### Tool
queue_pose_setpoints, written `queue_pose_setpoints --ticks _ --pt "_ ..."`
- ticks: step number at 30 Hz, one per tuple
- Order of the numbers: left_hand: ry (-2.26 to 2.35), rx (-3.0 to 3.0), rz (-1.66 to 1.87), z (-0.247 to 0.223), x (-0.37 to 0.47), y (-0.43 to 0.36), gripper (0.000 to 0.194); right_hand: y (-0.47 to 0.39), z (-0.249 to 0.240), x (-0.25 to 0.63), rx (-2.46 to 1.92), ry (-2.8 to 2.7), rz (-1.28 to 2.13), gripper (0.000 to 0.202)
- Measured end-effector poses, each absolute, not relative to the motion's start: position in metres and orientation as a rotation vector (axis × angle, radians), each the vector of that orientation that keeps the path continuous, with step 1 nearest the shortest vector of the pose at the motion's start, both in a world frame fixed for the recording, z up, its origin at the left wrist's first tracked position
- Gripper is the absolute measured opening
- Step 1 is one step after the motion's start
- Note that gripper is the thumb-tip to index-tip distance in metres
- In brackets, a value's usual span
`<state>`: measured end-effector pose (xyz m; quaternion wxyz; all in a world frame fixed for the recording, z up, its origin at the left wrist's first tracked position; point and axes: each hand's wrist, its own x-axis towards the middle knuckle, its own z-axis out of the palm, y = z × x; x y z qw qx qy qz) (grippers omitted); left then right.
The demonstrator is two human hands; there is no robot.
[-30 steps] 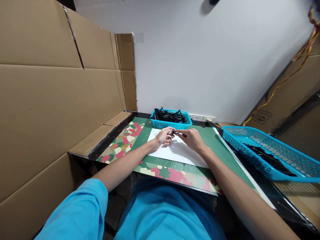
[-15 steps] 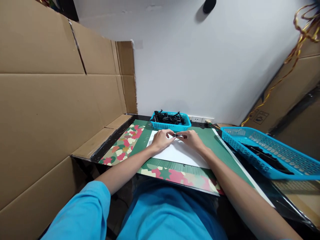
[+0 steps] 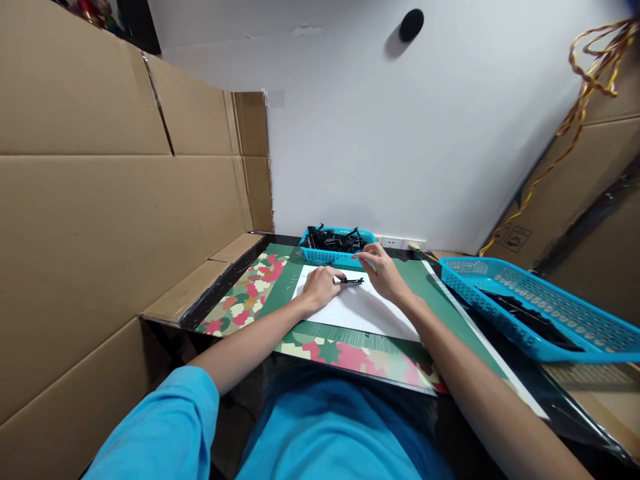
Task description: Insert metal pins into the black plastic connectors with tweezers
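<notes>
My left hand [image 3: 321, 285] is closed on one end of a small black part [image 3: 353, 281], which sticks out to the right above a white sheet [image 3: 345, 311]. To the right and a little higher, my right hand [image 3: 381, 270] is raised with its fingers apart, and nothing shows between them. It is near the front of a small blue basket [image 3: 327, 256] piled with black parts [image 3: 337, 239].
A larger blue basket [image 3: 525, 280] holding flat black pieces [image 3: 533, 320] stands at the right. Green and camouflage-patterned sheets lie under the white one. Cardboard [image 3: 100, 227] walls the left side; a yellow-brown cable [image 3: 575, 137] hangs at the right.
My right hand has let go of the black part and lifted away from it with its fingers spreading. The part stays in my left hand. The view has shifted slightly.
</notes>
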<state>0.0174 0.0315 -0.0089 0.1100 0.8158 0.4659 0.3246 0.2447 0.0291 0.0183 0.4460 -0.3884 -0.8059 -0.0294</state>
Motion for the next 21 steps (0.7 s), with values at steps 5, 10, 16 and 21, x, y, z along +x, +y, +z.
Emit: queue_pose_setpoints --ticks 5,10,16,21 --pt "1.319 2.489 0.955 -0.010 0.018 0.030 0.023 0.031 0.005 0.234 -0.994 -1.845 0.168 0.027" --pt "1.221 2.579 0.963 -0.014 0.018 0.033 0.027 0.034 -0.012 0.221 -0.948 -1.508 0.634 0.036" --pt "1.160 2.614 0.970 -0.013 0.017 0.032 0.023 0.033 -0.013 0.217 -0.995 -1.507 0.676 0.046" --pt "1.144 2.620 0.965 -0.014 0.018 0.032 0.020 0.035 -0.015 0.216 -1.031 -1.536 0.597 0.046"
